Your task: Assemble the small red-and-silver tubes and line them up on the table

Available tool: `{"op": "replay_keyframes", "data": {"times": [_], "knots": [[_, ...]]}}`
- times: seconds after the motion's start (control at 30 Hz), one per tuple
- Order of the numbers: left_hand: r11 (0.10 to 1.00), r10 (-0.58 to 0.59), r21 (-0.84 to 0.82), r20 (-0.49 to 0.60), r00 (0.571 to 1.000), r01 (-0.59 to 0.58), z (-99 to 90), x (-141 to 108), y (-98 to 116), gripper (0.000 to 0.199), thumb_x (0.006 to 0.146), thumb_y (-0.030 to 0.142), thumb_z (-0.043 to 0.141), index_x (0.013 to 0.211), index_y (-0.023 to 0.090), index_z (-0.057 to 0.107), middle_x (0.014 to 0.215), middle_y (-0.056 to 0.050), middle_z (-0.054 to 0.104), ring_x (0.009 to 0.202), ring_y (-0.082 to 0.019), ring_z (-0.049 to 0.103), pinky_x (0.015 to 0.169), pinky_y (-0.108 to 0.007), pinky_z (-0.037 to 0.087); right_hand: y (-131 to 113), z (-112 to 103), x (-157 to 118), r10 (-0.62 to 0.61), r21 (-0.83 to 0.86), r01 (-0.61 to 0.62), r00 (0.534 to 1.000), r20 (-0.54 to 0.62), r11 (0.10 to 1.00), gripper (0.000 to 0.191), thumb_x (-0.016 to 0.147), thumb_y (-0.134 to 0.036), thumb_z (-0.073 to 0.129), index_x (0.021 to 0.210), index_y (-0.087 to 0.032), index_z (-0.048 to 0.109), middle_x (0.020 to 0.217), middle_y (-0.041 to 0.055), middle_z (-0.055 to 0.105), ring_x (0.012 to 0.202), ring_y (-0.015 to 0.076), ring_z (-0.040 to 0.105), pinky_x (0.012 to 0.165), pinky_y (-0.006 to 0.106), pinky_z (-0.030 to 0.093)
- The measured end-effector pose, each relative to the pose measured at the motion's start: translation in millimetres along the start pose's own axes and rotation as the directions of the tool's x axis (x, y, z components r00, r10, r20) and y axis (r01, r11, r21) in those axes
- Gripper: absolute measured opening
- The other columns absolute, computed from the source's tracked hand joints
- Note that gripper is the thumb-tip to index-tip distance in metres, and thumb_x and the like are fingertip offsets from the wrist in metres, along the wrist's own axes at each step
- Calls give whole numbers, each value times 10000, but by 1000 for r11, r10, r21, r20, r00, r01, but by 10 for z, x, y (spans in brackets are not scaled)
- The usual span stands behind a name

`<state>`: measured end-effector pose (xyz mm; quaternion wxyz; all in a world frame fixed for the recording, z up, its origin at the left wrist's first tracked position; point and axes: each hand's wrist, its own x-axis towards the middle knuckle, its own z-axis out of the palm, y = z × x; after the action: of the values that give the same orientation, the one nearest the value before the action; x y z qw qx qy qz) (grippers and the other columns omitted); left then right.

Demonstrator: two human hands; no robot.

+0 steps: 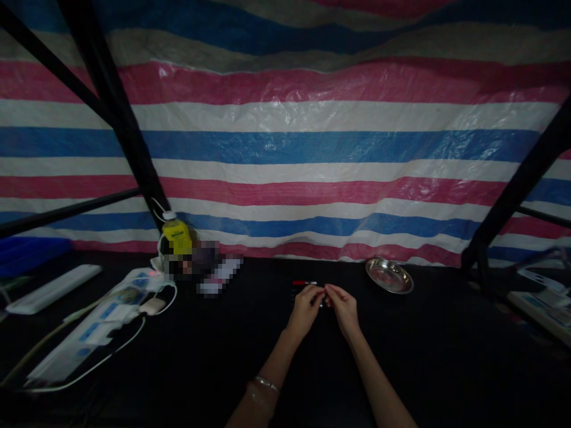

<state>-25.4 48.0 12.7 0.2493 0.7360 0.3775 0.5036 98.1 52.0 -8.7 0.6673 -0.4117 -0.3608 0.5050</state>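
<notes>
My left hand [306, 310] and my right hand [344, 307] meet fingertip to fingertip low over the black table [321, 380]. Both have their fingers pinched together. Whatever is between them is too small and dark to make out. Just beyond the left hand lies a slim red thing with a silvery end [304, 283], perhaps a pen or a screwdriver. Some small dark items show beside the left hand, partly covered by it. To the right of my hands stands a shallow round metal dish [389, 276].
At left, a white power strip [84, 333] carries plugs and trailing cables. A bottle of yellow liquid [177, 235] stands by the frame post. A blue tray [31, 255] sits far left. Black posts [513, 196] and a striped plastic sheet [312, 148] close off the back.
</notes>
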Motion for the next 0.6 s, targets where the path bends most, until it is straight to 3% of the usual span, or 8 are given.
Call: {"op": "replay_keyframes", "data": {"times": [0.13,0.33,0.6], "knots": [[1000,-25,-17,-84,996,24,-15,-5,-39,158,825,208,500,906,187,633,874,-39,635,753,-130,613,700,-256,510,-13,40,-34,-1,-54,4,998,58,999,374,572,-376,761,880,-172,702,628,7,645,505,109,506,500,252,415],[999,-42,-9,-139,989,41,-69,0,-63,159,808,211,521,915,183,635,905,-53,649,832,-152,626,757,-289,520,-53,43,-52,17,-108,-3,991,129,994,309,557,-385,773,767,-173,690,659,26,670,494,115,523,462,236,407],[997,-79,2,-121,990,79,-77,-13,-72,201,812,208,513,977,200,628,932,-37,681,840,-152,640,795,-308,522,43,44,-41,-159,-265,193,976,147,945,275,608,-406,728,757,-176,698,726,52,692,658,185,620,654,317,494]]}}
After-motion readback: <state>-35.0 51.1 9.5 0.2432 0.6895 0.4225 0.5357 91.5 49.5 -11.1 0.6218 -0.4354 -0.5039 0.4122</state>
